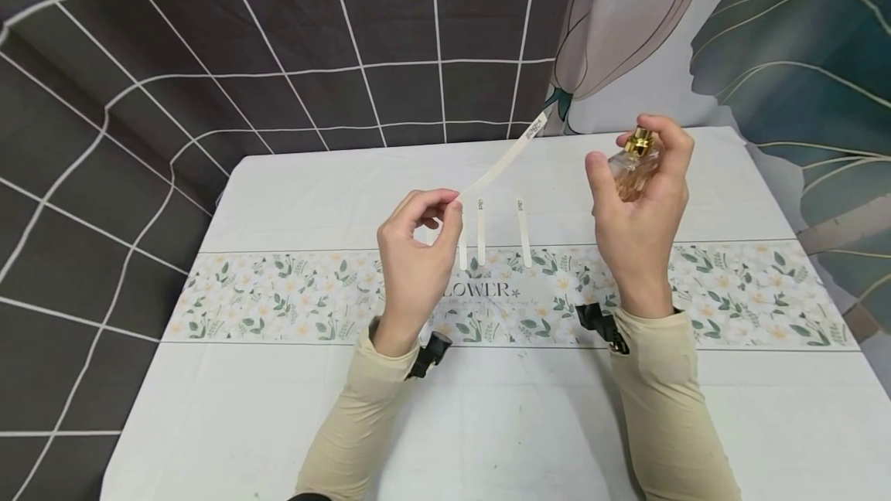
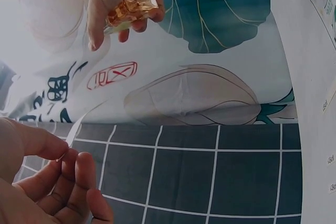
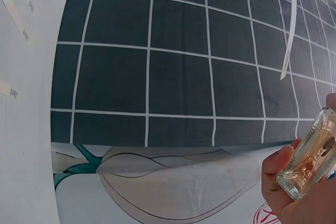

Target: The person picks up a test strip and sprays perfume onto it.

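Note:
My left hand (image 1: 421, 250) pinches the near end of a long white perfume test strip (image 1: 511, 155) between thumb and forefinger. The strip slants up and to the right, and its far end carries small dark lettering. Raised over the right side of the table, my right hand (image 1: 643, 234) grips a clear glass perfume bottle (image 1: 632, 176) with a gold sprayer top and amber liquid. In the right wrist view the bottle (image 3: 310, 156) is partly covered by fingers. A gap separates the strip's far end from the bottle.
Several more test strips lie on the table, among them one strip (image 1: 524, 234) on the right and another strip (image 1: 481, 232) beside it; my left hand partly hides others. A floral runner (image 1: 278, 296) crosses the white table (image 1: 244, 408). Behind hangs a dark grid-patterned cloth (image 1: 292, 37).

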The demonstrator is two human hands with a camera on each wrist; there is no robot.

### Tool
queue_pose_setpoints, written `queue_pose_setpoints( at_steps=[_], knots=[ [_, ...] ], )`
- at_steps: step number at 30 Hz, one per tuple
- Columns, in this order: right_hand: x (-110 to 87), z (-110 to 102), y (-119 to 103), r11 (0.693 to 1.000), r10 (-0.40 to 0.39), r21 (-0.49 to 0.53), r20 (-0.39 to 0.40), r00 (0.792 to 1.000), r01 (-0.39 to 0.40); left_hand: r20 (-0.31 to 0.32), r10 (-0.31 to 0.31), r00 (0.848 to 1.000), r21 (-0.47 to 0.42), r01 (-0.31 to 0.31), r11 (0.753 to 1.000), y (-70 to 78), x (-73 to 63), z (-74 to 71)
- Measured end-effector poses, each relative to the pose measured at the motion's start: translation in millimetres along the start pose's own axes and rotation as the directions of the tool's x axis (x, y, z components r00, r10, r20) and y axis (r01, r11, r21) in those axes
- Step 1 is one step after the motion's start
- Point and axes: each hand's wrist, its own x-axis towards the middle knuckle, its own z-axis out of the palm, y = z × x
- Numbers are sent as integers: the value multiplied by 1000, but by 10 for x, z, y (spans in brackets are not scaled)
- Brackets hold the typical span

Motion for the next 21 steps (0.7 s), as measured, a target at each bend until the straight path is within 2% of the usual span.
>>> queue_pose_setpoints(
  at_steps=[13,21],
  knots=[
    [6,12,-24,1000,28,8,9,1000,-28,7,10,1000,-3,-10,1000,19,-8,15],
    [-9,21,-21,998,51,-26,15,999,-50,23,16,1000,0,-16,1000,33,-28,22]
  ],
)
